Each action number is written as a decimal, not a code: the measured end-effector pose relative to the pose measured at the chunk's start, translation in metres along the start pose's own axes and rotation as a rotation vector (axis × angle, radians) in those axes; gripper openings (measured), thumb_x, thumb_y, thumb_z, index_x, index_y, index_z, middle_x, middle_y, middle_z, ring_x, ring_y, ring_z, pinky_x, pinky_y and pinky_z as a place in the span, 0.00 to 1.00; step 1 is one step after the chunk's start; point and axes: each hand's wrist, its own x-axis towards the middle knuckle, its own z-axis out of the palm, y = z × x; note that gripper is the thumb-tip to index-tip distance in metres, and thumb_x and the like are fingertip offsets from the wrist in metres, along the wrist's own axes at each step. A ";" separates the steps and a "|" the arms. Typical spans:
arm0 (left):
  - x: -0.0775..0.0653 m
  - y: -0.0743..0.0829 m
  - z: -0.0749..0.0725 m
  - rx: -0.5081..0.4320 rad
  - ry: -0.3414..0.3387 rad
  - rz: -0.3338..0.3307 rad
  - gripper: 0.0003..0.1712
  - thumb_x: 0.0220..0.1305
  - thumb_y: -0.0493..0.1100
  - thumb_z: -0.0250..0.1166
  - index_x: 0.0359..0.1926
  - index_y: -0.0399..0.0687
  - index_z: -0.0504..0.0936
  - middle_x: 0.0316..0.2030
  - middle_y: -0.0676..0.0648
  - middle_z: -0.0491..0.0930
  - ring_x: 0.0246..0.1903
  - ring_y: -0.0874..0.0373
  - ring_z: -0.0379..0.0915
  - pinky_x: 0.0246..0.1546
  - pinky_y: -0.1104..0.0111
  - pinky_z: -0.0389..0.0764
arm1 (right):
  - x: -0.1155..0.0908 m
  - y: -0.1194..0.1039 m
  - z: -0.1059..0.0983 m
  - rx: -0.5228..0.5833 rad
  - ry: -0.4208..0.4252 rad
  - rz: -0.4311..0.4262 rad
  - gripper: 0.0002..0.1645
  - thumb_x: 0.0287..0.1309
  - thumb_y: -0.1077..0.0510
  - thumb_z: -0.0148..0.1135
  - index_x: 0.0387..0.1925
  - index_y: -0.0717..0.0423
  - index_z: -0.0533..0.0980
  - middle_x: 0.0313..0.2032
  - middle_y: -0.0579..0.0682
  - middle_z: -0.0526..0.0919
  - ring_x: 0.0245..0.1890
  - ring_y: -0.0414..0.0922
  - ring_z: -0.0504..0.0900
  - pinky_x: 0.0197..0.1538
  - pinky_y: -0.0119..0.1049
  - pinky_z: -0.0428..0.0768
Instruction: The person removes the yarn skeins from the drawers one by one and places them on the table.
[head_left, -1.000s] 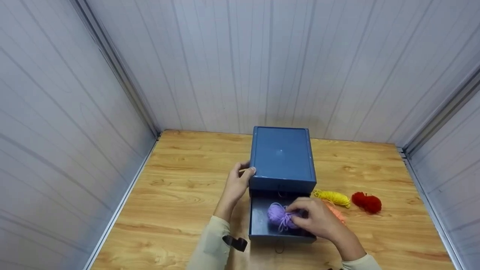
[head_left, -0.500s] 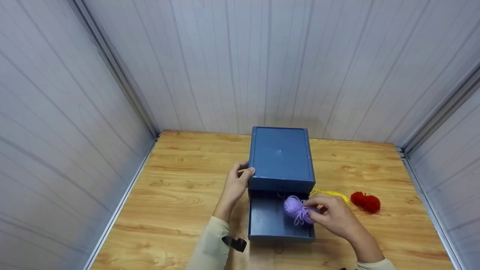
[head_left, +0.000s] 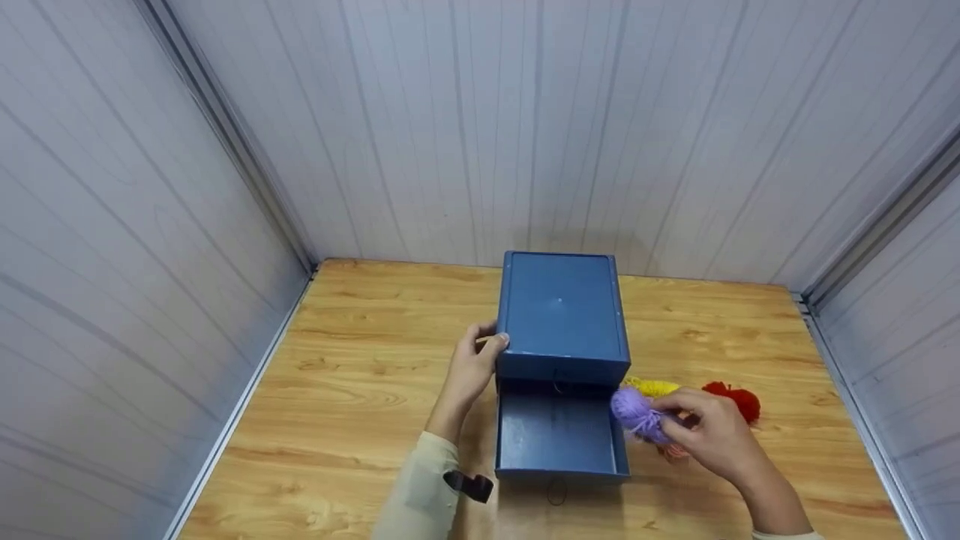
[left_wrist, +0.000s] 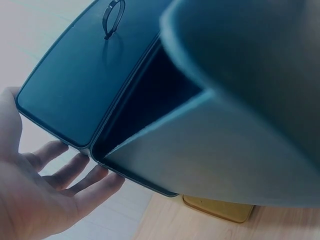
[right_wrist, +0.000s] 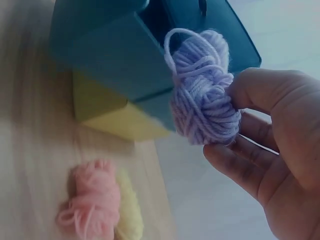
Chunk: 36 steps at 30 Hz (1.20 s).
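In the head view a blue drawer box [head_left: 564, 304] stands on the table, its lower drawer [head_left: 556, 435] pulled out with nothing inside. My left hand [head_left: 471, 367] rests against the box's left front corner, fingertips touching the side [left_wrist: 80, 165]. My right hand [head_left: 712, 427] pinches a purple yarn skein [head_left: 637, 412] just beyond the drawer's right wall. The skein hangs above the table with a loose loop, clear in the right wrist view [right_wrist: 205, 95]. Beneath and behind it lie a yellow skein [head_left: 651, 387] and a mostly hidden coral-pink skein [right_wrist: 95, 200].
A red yarn bundle [head_left: 739, 401] lies on the wooden table [head_left: 360, 420], partly behind my right hand. A yellow part [right_wrist: 117, 112] shows under the blue box in the wrist views. Pale panel walls [head_left: 420, 135] stand behind and at both sides.
My right hand has lifted the purple skein from inside the drawer and carried it right, past the drawer's wall. The left hand keeps its place on the box.
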 end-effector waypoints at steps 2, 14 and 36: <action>0.001 -0.002 0.000 -0.004 0.004 0.008 0.26 0.72 0.42 0.59 0.66 0.34 0.72 0.61 0.36 0.74 0.56 0.48 0.77 0.52 0.60 0.82 | -0.002 0.006 -0.003 -0.019 0.009 0.027 0.17 0.52 0.70 0.73 0.35 0.43 0.88 0.36 0.39 0.88 0.34 0.34 0.83 0.34 0.30 0.84; 0.004 -0.012 -0.001 -0.015 0.005 0.040 0.27 0.71 0.46 0.61 0.67 0.38 0.73 0.60 0.38 0.75 0.54 0.49 0.78 0.51 0.60 0.83 | -0.013 0.052 -0.017 -0.107 -0.001 0.229 0.11 0.56 0.67 0.69 0.37 0.49 0.88 0.39 0.49 0.89 0.35 0.42 0.86 0.34 0.29 0.82; 0.003 -0.012 -0.001 -0.035 0.002 0.028 0.28 0.71 0.46 0.62 0.67 0.38 0.72 0.60 0.37 0.76 0.53 0.50 0.78 0.50 0.60 0.83 | -0.046 0.136 -0.011 -0.180 -0.084 0.454 0.13 0.59 0.66 0.67 0.46 0.63 0.85 0.47 0.68 0.85 0.46 0.64 0.84 0.48 0.59 0.82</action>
